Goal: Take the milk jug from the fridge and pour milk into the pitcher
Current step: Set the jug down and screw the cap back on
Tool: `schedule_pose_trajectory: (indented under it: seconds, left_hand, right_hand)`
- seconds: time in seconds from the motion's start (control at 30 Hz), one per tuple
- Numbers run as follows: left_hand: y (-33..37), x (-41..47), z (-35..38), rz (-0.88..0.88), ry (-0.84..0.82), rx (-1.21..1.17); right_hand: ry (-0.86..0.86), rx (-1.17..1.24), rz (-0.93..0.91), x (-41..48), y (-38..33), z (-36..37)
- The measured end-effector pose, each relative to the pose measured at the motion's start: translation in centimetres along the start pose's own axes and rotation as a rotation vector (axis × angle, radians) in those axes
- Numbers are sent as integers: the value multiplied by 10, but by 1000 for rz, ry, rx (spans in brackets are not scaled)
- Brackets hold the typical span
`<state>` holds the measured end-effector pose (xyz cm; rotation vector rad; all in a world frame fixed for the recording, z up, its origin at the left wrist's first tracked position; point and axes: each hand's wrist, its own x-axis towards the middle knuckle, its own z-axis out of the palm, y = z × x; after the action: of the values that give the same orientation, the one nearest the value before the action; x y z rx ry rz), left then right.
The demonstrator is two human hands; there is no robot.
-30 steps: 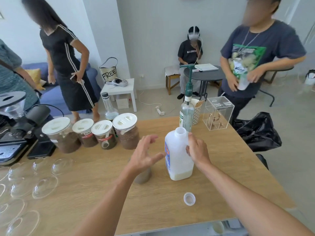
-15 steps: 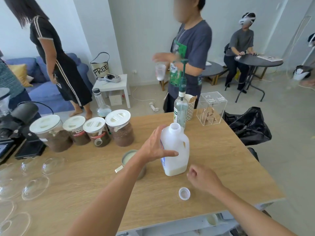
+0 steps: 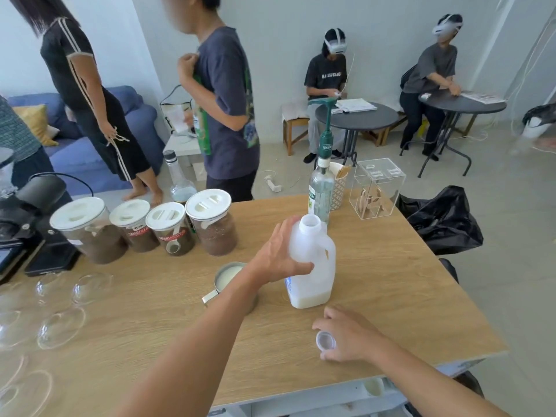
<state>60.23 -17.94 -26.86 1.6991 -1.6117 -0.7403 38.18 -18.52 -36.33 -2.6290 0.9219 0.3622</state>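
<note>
Pitcher (image 3: 228, 273) holds milk; left hand (image 3: 278, 255) grips the uncapped jug (image 3: 313, 266), right hand (image 3: 350, 337) closes on cap (image 3: 325, 341); capping seems left

Pale white walls (image 3: 282, 31), light grey smooth floor (image 3: 496, 224). Blue fabric sofa (image 3: 81, 158) with yellow cushion (image 3: 36, 123), far left. Two round dark metal-legged tables (image 3: 356, 115) along back wall, small wooden stool (image 3: 293, 130) beside. Even daylight.

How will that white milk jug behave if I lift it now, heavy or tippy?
Probably light: the milk jug shows only a shallow band of milk at its bottom. Likely easier to tip, being tall and nearly empty. Its neck is uncapped, so a tilt could spill; the left hand steadies it.
</note>
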Motion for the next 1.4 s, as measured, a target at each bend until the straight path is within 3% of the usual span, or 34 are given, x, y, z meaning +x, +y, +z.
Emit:
schedule_pose_trajectory:
  seconds: [0.17, 0.3, 0.37, 0.57, 0.67, 1.03, 1.4]
  left_hand:
    - [0, 0, 0, 0, 2, 9]
    - [-2, 2, -2, -1, 5, 50]
    - [-1, 3, -3, -12, 34, 56]
    - [1, 4, 1, -17, 35, 32]
    - [3, 5, -1, -5, 33, 28]
    - [6, 2, -4, 29, 31, 48]
    - [4, 3, -4, 37, 28, 59]
  right_hand:
    - [-17, 199, 39, -8, 11, -17]
    - [198, 506, 206, -17, 44, -56]
    - [332, 530, 240, -20, 56, -88]
    - [651, 758, -31, -18, 32, -190]
    - [712, 819, -132, -5, 9, -209]
    - [533, 336, -184, 15, -7, -211]
    - [208, -182, -167, 23, -31, -247]
